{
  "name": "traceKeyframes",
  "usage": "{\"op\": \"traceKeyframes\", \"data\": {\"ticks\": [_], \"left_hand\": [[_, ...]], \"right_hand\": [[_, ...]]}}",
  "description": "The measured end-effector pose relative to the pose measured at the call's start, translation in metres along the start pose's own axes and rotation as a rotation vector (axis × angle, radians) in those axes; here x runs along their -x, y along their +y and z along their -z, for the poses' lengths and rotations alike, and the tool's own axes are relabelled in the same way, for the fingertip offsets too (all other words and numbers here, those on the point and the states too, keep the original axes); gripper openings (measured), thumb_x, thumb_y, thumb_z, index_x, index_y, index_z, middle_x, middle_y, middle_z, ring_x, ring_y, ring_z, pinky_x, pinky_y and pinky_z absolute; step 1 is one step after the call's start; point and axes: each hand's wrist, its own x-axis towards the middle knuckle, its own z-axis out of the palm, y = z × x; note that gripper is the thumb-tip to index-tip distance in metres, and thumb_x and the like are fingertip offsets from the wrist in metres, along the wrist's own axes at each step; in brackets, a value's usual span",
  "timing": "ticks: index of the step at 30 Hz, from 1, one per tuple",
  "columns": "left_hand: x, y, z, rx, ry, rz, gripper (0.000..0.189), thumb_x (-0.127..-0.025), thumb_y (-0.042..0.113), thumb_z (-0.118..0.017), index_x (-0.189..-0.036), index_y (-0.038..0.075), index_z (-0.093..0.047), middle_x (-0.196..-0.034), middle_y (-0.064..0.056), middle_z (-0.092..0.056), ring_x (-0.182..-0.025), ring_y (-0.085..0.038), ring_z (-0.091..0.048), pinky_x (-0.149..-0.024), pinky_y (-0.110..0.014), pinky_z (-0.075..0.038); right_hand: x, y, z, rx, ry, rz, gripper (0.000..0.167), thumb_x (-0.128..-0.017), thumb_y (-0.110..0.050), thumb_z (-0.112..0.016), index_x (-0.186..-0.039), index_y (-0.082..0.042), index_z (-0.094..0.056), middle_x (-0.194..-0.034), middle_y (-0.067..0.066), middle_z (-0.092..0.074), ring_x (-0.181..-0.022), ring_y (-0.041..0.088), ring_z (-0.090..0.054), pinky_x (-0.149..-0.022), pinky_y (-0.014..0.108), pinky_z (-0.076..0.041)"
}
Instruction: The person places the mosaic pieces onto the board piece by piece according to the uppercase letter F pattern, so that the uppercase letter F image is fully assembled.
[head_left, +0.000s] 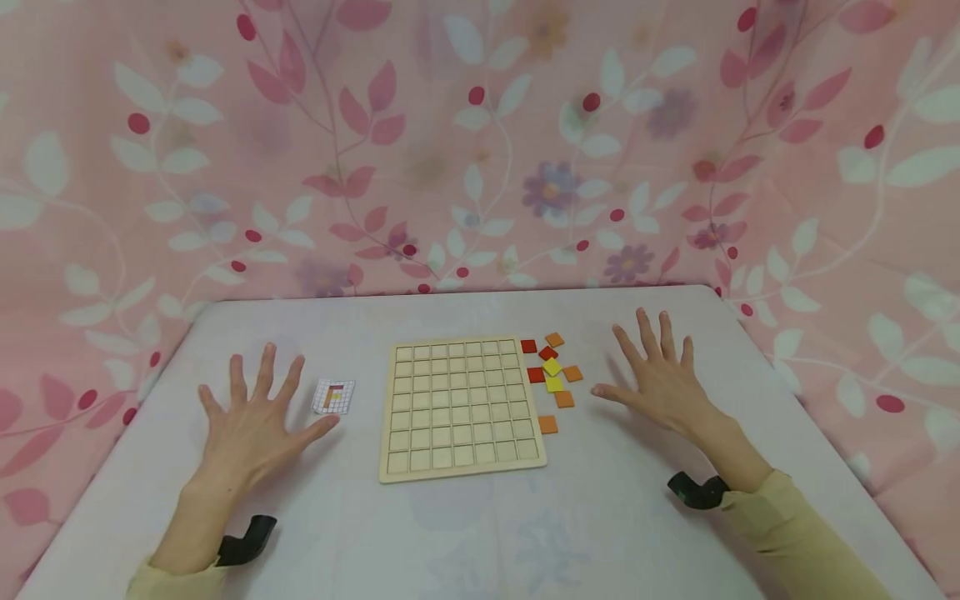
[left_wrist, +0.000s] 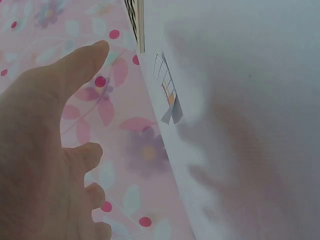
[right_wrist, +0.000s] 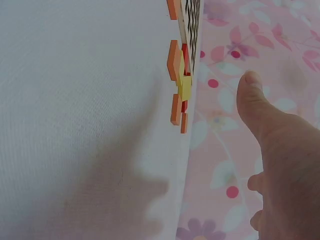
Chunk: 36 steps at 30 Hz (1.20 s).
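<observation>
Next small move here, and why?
I'd probably move the right hand to an orange tile: that hand holds nothing, the loose tiles lie between it and the grid board, whose cells are empty, and the card shows a coloured pattern.

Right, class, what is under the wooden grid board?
White tabletop shows around the wooden grid board; whatever lies directly beneath it is covered and cannot be seen.

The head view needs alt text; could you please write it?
A gridded board lies between the spread left hand and right hand. A patterned card lies to the board's left; red, orange and yellow tiles to its right.
</observation>
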Motion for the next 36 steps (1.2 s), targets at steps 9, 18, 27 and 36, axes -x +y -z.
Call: {"op": "traceKeyframes", "data": {"ticks": [9, 18, 27, 36], "left_hand": [[-0.004, 0.005, -0.003, -0.013, -0.004, -0.015, 0.103, -0.084, 0.076, -0.055, -0.16, 0.015, -0.023, -0.167, -0.021, 0.0, -0.147, -0.059, 0.005, -0.099, -0.088, 0.003], [-0.007, 0.028, -0.016, 0.093, -0.102, -0.06, 0.109, -0.084, 0.077, -0.055, -0.161, 0.01, -0.016, -0.167, -0.021, -0.003, -0.151, -0.049, 0.001, -0.115, -0.073, -0.001], [0.001, 0.061, -0.026, 0.273, -0.258, -0.115, 0.116, -0.08, 0.08, -0.058, -0.161, 0.009, -0.016, -0.168, -0.015, -0.012, -0.152, -0.042, -0.016, -0.113, -0.065, -0.03], [0.004, 0.072, -0.031, 0.397, -0.378, -0.145, 0.123, -0.071, 0.072, -0.075, -0.159, 0.006, -0.021, -0.167, -0.01, -0.019, -0.153, -0.031, -0.021, -0.117, -0.056, -0.03]], "right_hand": [[-0.004, -0.004, -0.001, -0.021, -0.003, -0.001, 0.107, -0.084, -0.072, -0.061, -0.161, -0.011, -0.019, -0.167, 0.018, 0.013, -0.15, 0.048, 0.017, -0.108, 0.081, 0.002], [-0.015, -0.02, -0.011, -0.128, -0.043, 0.013, 0.098, -0.087, -0.067, -0.062, -0.159, -0.012, -0.025, -0.168, 0.019, 0.002, -0.152, 0.047, 0.006, -0.114, 0.074, -0.005], [-0.027, -0.036, -0.022, -0.31, -0.003, 0.038, 0.082, -0.09, -0.055, -0.068, -0.153, -0.011, -0.039, -0.164, 0.016, -0.025, -0.15, 0.041, -0.022, -0.116, 0.065, -0.025], [-0.046, -0.045, -0.03, -0.445, 0.106, 0.026, 0.054, -0.094, -0.038, -0.069, -0.134, -0.003, -0.06, -0.137, 0.016, -0.059, -0.132, 0.036, -0.051, -0.11, 0.057, -0.04]]}}
